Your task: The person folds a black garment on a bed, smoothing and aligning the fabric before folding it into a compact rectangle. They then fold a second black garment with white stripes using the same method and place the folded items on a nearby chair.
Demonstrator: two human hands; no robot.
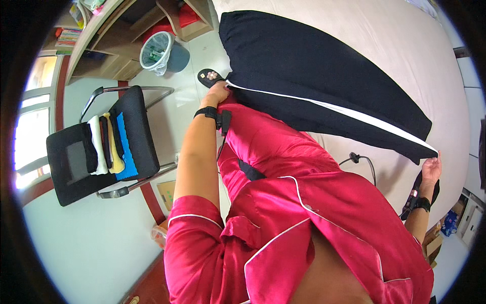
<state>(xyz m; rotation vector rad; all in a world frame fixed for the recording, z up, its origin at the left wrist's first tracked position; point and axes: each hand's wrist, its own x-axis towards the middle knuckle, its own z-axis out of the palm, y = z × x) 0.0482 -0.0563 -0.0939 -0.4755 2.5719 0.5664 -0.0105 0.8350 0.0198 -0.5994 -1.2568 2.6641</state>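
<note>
A black garment [300,60] with a white stripe along its side lies stretched over a bed [383,22]. It looks like trousers, but its full shape is not clear. At the end of the stripe near the bed's left edge, my left hand [218,93] grips the cloth. My right hand [432,167] pinches the other end of the stripe, far to the right. Between the two hands the stripe runs in a nearly straight line, and the cloth edge hangs close to my red satin-like clothes [273,140].
Several folded cloths [108,146] lie across a black chair [138,129] at left. A lined waste bin [178,57] stands on the floor beside wooden shelving [193,26]. A black cable [370,167] rests on the bed before me.
</note>
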